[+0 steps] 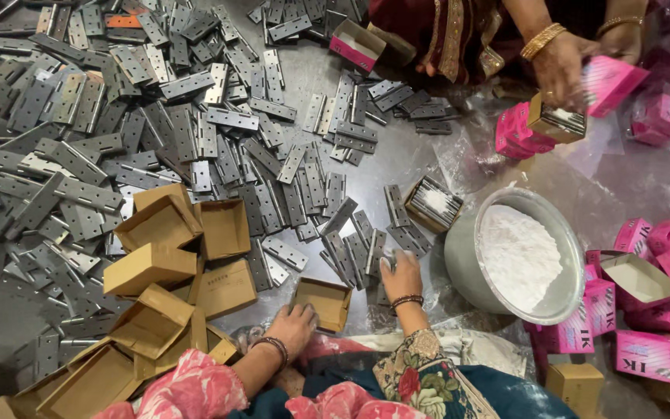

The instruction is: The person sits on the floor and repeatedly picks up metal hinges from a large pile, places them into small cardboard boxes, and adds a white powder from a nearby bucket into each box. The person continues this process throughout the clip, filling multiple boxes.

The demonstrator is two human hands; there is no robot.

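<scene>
Left hand point(292, 324): rests at about 6 o'clock in the view, fingers curled loosely against the near wall of a small open brown box point(322, 301); it steadies the box and pinches nothing.
Right hand point(402, 275): lies flat on the loose hinges point(354, 252) just to the box's 2 o'clock, fingers pressed together and laid over the metal; whether one hinge is already pinched I cannot tell.
Box: sits on the floor point(397, 167) between the two hands, mouth up, seemingly empty.
Hinge heap point(102, 116): spreads from 9 to 12 o'clock, plates lying crosswise over one another.
Risk, snagging: the plates overlap, so lifting one could drag its neighbours and scatter them.
Risk, pinching: a hinge leaf could fold shut on a fingertip, since the leaves swing freely.
Risk, tipping: the light box is held only at one wall; a heavy hinge dropped at its far edge could flip it.
Risk, powder: the metal pot of white powder point(517, 256) stands just beside the right wrist at 3 o'clock; a backward elbow could knock it.
Nearby: empty brown boxes point(166, 268) at 8 o'clock; another person's hands point(564, 66) at 1 o'clock hold pink cartons point(610, 81).
</scene>
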